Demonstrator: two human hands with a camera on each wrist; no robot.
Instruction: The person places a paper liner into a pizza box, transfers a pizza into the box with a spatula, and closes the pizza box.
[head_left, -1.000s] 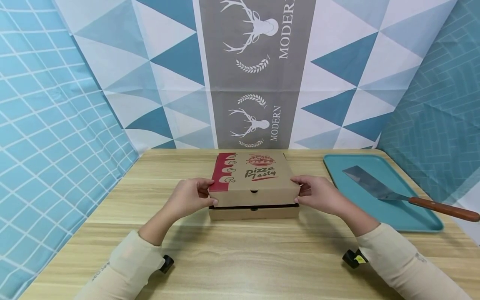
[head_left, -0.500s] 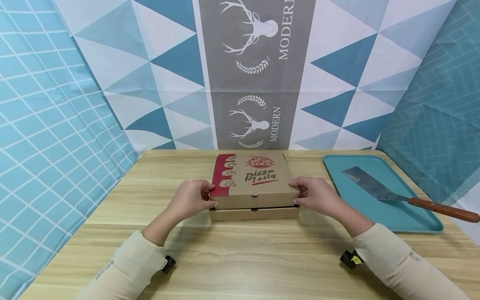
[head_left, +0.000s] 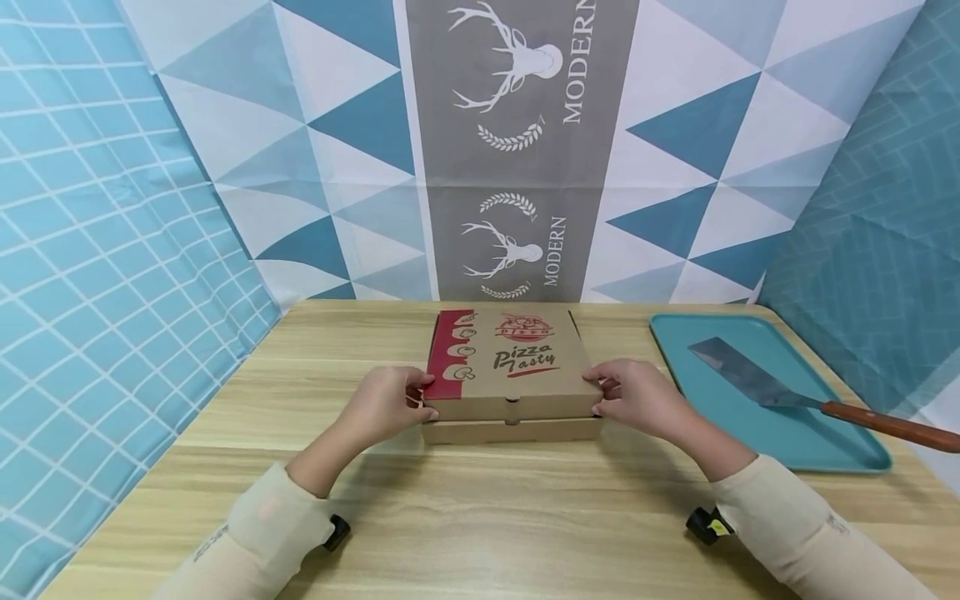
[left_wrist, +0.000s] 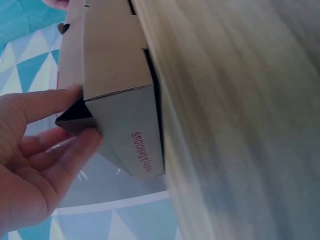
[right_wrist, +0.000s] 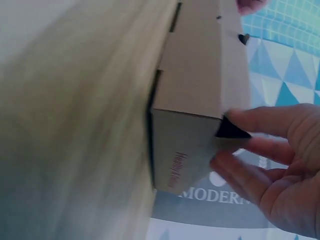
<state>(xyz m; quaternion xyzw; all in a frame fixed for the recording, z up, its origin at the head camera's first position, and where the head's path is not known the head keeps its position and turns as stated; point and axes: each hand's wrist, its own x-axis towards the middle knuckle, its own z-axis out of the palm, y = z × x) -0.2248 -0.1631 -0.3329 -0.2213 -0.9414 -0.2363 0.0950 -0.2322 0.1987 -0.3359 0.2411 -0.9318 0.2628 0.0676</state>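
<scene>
A cardboard pizza box [head_left: 525, 358] with a red strip and "Pizza Tasty" print sits on the wooden table. Its lid is nearly down, with the front flap over the upper part of the base's front wall [head_left: 517, 432]. My left hand [head_left: 384, 404] pinches the lid's front left corner between thumb and fingers. At the front right corner, my right hand [head_left: 637, 397] pinches the lid the same way. Both wrist views show a dark gap at each corner, beside the left fingers [left_wrist: 87, 142] and the right fingers [right_wrist: 230, 165]. The inside of the box is hidden.
To the right lies a teal tray [head_left: 697, 400] bearing a metal spatula [head_left: 742, 372]. Its wooden handle [head_left: 892, 425] juts out past the tray's right edge. A patterned backdrop [head_left: 375, 167] rises behind the table [head_left: 480, 517], with blue sheets at both sides.
Both hands have moved slightly down with the lid's front edge. The front flap has sunk lower over the base, and the dark gap along the front has narrowed.
</scene>
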